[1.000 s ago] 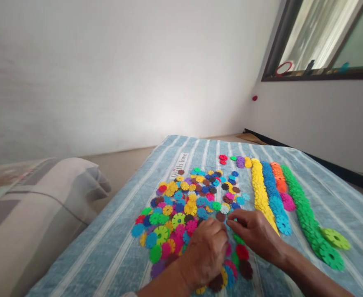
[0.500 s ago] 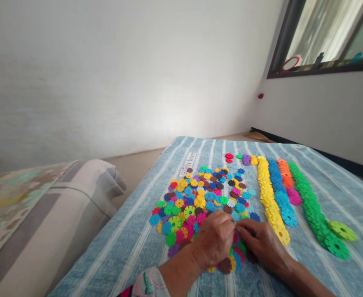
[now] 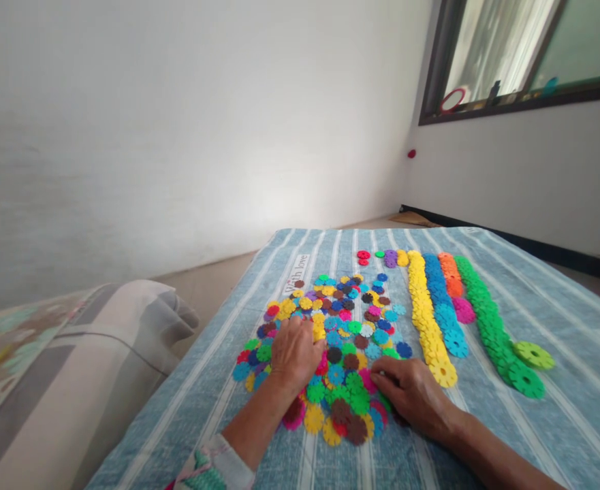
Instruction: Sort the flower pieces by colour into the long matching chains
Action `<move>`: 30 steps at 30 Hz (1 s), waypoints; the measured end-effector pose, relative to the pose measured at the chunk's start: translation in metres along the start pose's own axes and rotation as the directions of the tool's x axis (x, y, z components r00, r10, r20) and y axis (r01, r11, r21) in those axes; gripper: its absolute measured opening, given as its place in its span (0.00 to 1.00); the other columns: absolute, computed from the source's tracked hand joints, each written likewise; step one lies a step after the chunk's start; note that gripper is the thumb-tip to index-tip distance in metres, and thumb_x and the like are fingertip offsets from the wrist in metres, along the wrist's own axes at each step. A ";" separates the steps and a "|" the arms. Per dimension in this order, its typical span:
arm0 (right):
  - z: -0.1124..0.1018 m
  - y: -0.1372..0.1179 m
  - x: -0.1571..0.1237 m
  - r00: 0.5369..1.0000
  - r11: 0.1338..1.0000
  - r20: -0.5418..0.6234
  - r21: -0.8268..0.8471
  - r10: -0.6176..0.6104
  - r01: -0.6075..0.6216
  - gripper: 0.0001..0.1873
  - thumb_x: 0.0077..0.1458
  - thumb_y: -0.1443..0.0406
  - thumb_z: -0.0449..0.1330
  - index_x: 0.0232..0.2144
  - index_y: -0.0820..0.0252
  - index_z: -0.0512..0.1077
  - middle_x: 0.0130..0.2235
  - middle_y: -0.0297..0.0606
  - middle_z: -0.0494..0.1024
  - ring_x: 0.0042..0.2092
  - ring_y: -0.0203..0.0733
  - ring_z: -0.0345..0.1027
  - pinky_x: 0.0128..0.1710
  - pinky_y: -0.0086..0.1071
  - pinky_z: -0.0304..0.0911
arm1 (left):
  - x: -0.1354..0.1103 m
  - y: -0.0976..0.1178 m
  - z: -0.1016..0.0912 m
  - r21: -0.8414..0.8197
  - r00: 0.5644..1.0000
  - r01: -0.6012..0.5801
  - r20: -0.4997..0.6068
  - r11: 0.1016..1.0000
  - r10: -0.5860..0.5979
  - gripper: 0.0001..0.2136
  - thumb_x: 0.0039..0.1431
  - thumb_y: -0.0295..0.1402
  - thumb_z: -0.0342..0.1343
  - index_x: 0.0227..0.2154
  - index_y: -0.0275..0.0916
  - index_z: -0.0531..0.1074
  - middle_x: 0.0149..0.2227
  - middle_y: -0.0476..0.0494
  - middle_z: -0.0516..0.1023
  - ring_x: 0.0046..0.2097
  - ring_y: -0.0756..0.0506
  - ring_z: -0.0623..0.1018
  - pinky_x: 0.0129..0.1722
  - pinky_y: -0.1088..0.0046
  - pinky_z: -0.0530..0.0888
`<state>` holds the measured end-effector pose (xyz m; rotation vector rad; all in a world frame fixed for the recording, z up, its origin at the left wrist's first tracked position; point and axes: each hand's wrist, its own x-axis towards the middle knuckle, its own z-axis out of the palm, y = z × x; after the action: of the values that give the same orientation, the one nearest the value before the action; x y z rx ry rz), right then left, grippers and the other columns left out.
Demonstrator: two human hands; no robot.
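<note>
One left hand [image 3: 293, 354], one right hand [image 3: 412, 395], one disc heap [image 3: 340, 327], four disc rows [image 3: 435, 292].

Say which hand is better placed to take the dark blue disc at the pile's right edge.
Right: the right hand lies nearer the dark blue disc; the left hand rests on the pile.

Hands [image 3: 294, 355] [image 3: 413, 396] farther apart than before
</note>
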<state>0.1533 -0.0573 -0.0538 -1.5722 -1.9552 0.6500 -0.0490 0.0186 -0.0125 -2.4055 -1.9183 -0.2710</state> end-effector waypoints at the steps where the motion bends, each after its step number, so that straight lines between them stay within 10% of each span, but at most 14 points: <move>1: 0.000 -0.001 0.000 1.000 1.000 0.001 0.000 -0.001 0.001 0.17 0.59 0.59 0.49 0.29 0.57 0.74 0.22 0.32 0.72 0.25 0.37 0.67 0.27 0.27 0.56 | 0.000 0.000 0.000 -0.002 1.000 0.000 0.009 1.000 0.000 0.10 0.53 0.36 0.57 0.36 0.36 0.75 0.38 0.39 0.74 0.46 0.39 0.71 0.46 0.66 0.68; 30: -0.001 -0.001 -0.002 1.000 1.000 -0.004 -0.018 -0.020 0.020 0.14 0.60 0.62 0.50 0.29 0.58 0.74 0.25 0.33 0.75 0.29 0.37 0.69 0.29 0.27 0.56 | 0.006 -0.003 0.011 -0.063 0.998 -0.052 -0.036 0.997 0.050 0.04 0.50 0.29 0.55 0.30 0.37 0.69 0.35 0.43 0.75 0.40 0.42 0.73 0.38 0.69 0.66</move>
<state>0.1535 -0.0598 -0.0525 -1.5620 -1.9765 0.6220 -0.0496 0.0263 -0.0222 -2.4679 -1.8592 -0.3742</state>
